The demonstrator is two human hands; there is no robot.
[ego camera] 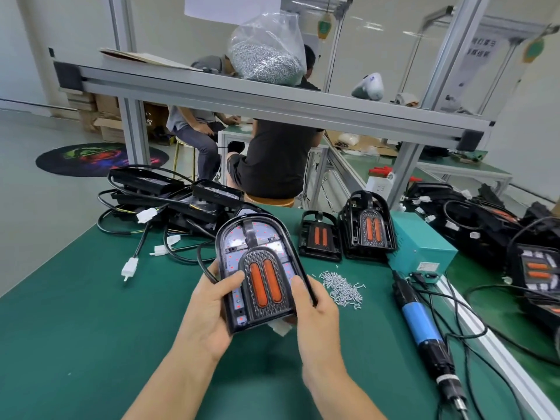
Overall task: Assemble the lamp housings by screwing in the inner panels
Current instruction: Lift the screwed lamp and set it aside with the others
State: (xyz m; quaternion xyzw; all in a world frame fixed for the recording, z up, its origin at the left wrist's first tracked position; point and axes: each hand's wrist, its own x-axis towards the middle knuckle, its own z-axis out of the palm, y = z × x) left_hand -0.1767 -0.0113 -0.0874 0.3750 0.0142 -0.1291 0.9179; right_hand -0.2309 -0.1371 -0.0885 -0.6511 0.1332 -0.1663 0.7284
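I hold a black arched lamp housing [257, 237] above the green mat, tilted towards me. Inside it sits a dark inner panel [264, 283] with two orange strips over a white LED board. My left hand [212, 307] grips the housing's left edge with the thumb on its face. My right hand [315, 310] grips the right edge, thumb beside the panel. A heap of small silver screws [342, 287] lies on the mat to the right. The blue electric screwdriver [424, 331] lies further right, untouched.
Two more housings with panels [368, 230] stand at the back beside a teal power box [421, 247]. Black wired lamp parts [169, 195] pile at the back left, more at the right [539, 268]. A bag of screws [266, 50] sits on the overhead shelf. People sit behind the bench.
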